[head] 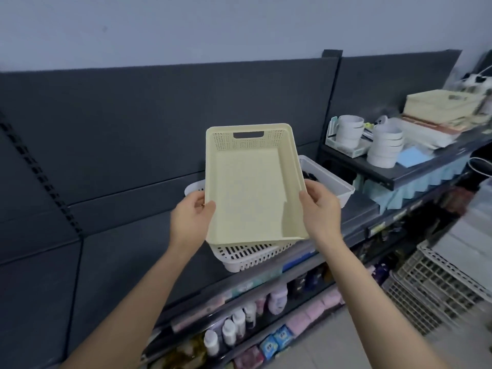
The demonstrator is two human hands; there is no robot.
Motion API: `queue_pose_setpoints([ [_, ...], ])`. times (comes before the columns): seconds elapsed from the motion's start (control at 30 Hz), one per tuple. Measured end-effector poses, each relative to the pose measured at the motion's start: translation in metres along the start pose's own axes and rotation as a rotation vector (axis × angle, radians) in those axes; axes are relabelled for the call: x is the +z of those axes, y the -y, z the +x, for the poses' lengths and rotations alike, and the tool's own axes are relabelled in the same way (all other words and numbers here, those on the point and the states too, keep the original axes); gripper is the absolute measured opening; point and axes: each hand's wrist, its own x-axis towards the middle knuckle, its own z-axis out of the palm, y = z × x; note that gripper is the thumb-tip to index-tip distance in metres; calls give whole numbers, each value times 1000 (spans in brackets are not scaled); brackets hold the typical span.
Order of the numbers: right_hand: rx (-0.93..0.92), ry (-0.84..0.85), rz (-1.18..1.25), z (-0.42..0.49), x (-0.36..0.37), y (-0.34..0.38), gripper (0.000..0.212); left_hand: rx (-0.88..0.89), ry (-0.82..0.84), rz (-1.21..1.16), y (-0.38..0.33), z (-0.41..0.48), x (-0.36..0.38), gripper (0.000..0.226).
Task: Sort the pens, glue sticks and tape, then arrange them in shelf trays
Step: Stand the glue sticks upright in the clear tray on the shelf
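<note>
Squarely between both hands, an empty cream tray hangs above a dark shelf — its long axis running straight away from the person, the handle slot at the far end, the near end dipped so the bare floor faces the camera. The left hand clamps the left long rim close to the near corner, thumb curled over the edge onto the inside. The right hand grips the opposite rim at about the same point, fingers wrapped round the wall from outside. Both grips sit at the near end, so most of the tray reaches out beyond them, toward the back panel.

Directly below, a slotted white basket rests on the shelf, its near wall showing under the cream tray's lower edge; whether the two touch cannot be told. Just to the right and further back, a second white tray holds something dark, too small to name. No pens, glue sticks or tape can be made out, so the sorting looks barely begun.

Placement turns on that overhang: with neither hand nearer the far end, the tray likely has to go down far edge first or be levelled before it lands — and the space straight under it is taken by the basket. Stacked bowls stand well apart on a higher ledge to the right.
</note>
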Motion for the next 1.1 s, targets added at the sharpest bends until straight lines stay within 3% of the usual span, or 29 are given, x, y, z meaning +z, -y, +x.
queue_pose_setpoints([
  [0.4,41,302,-219,82,43,-60,25,-141,-17,228,54,70,39,27],
  [0.6,-24,433,-375,101,68,-88,23,-154,-63,499,84,86,47,3],
  [0.7,-60,490,-388,104,75,-95,29,-158,-93,552,85,93,44,8],
  [0.8,-109,540,-397,112,80,-104,29,-201,-93,597,78,99,46,41],
  [0.97,-331,591,-486,138,77,-105,18,-157,-149,544,54,110,81,42],
  [1.1,-404,576,-505,183,48,-109,10,-98,-83,483,26,123,134,42],
])
